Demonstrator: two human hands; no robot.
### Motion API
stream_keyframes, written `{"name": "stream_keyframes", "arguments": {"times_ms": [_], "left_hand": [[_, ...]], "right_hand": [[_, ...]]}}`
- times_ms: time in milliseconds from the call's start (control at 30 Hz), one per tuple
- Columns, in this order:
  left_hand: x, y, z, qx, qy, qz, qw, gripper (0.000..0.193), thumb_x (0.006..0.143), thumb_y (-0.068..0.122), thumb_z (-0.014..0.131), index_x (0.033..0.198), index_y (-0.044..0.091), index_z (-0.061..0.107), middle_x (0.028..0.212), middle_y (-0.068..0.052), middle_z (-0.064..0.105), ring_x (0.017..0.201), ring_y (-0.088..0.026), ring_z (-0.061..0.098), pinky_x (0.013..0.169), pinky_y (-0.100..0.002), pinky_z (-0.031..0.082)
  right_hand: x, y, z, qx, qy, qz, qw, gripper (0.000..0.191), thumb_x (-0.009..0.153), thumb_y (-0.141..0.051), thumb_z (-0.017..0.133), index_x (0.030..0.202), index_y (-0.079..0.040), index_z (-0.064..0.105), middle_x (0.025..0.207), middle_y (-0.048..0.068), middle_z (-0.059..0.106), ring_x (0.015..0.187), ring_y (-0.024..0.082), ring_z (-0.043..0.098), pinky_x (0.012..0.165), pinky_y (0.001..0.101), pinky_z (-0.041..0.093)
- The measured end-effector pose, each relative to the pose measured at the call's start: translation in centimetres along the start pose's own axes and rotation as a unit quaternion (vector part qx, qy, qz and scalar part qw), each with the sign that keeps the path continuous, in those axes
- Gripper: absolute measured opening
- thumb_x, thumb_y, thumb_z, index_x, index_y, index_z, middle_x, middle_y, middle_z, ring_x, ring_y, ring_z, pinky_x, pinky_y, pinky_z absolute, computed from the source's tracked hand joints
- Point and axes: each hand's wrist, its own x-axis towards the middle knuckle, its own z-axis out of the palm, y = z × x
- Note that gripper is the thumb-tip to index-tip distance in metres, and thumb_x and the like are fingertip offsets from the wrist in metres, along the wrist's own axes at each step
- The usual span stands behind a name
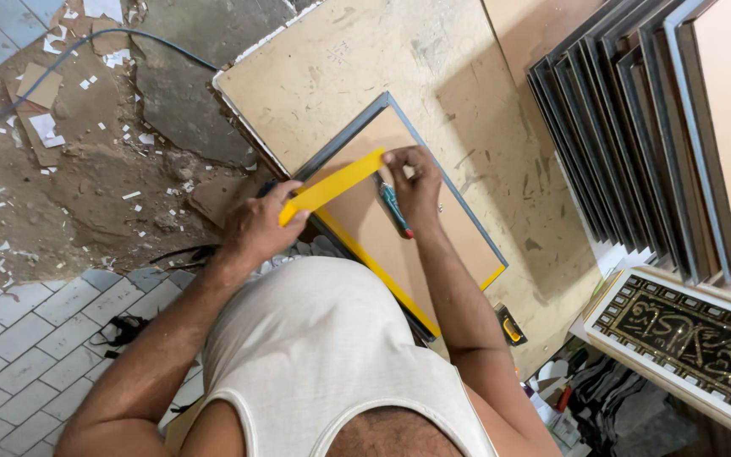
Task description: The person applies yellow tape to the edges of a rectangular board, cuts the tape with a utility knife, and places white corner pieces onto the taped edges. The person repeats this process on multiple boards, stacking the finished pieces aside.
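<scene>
Closest to the camera is the person's white sleeveless ribbed vest, seen from above, with both bare arms going out in front.

The left hand is curled shut around the near end of a flat yellow strip. The strip goes up and to the right across a picture frame. The right hand is curled too. Its fingertips press down on the far end of the yellow strip, and it also holds a small tool with a teal and red handle. The tool points back toward the person's wrist.

The strip lies over the corner of a long frame with a brown board back, grey edges and a yellow edge. The frame lies flat on a big pale wooden board that works as the counter. It is scuffed and marked. A small yellow and black tool lies on the board, near the right elbow.

On the right, a row of dark grey frames stands on edge, packed close together. Below them lies a white frame with gold patterns on black.

On the left, the floor is broken grey concrete with white bits all over it. A blue cable runs across it. Nearer the person there are pale grey tiles with a black wire on them.
</scene>
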Motion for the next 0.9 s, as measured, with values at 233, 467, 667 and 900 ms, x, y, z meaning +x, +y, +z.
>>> {"name": "stream_keyframes", "arguments": {"times_ms": [233, 467, 667, 900], "left_hand": [[0.2, -4.1, 2.4, 0.046, 0.066, 0.018, 0.997, 0.033, 0.079, 0.029, 0.08, 0.1, 0.004, 0.075, 0.096, -0.025, 0.067, 0.079, -0.038, 0.071, 0.068, -0.046, 0.057], [1.9, -2.9, 1.9, -0.2, -0.036, -0.119, 0.972, 0.03, 0.087, 0.022, 0.065, 0.103, -0.003, 0.07, 0.097, -0.018, 0.065, 0.052, -0.022, 0.071, 0.054, -0.039, 0.057], [2.5, -2.7, 1.1, -0.159, -0.044, -0.133, 0.977, 0.036, 0.093, 0.033, 0.068, 0.102, -0.001, 0.073, 0.09, -0.015, 0.068, 0.051, -0.022, 0.068, 0.054, -0.039, 0.055], [2.6, -2.6, 0.5, -0.123, -0.062, -0.158, 0.978, 0.037, 0.094, 0.037, 0.067, 0.104, 0.002, 0.074, 0.085, -0.013, 0.073, 0.053, -0.021, 0.07, 0.059, -0.038, 0.057]], "right_hand": [[5.8, 1.5, 0.1, -0.095, -0.008, -0.035, 0.995, 0.01, 0.09, -0.01, 0.079, 0.094, -0.002, 0.076, 0.089, 0.009, 0.069, 0.078, 0.017, 0.066, 0.072, 0.0292, 0.054], [7.7, -0.4, 2.1, -0.113, -0.042, 0.004, 0.993, 0.012, 0.089, -0.014, 0.08, 0.095, -0.005, 0.08, 0.088, 0.009, 0.071, 0.073, 0.019, 0.066, 0.068, 0.0315, 0.054], [7.9, -0.2, 2.1, -0.106, -0.035, 0.003, 0.994, 0.013, 0.09, -0.016, 0.08, 0.095, -0.004, 0.079, 0.082, 0.01, 0.07, 0.072, 0.019, 0.066, 0.069, 0.0323, 0.054], [8.0, -0.1, 2.5, -0.138, -0.036, -0.002, 0.99, 0.013, 0.09, -0.015, 0.079, 0.093, -0.002, 0.078, 0.079, 0.012, 0.069, 0.069, 0.021, 0.064, 0.066, 0.0338, 0.052]]}}
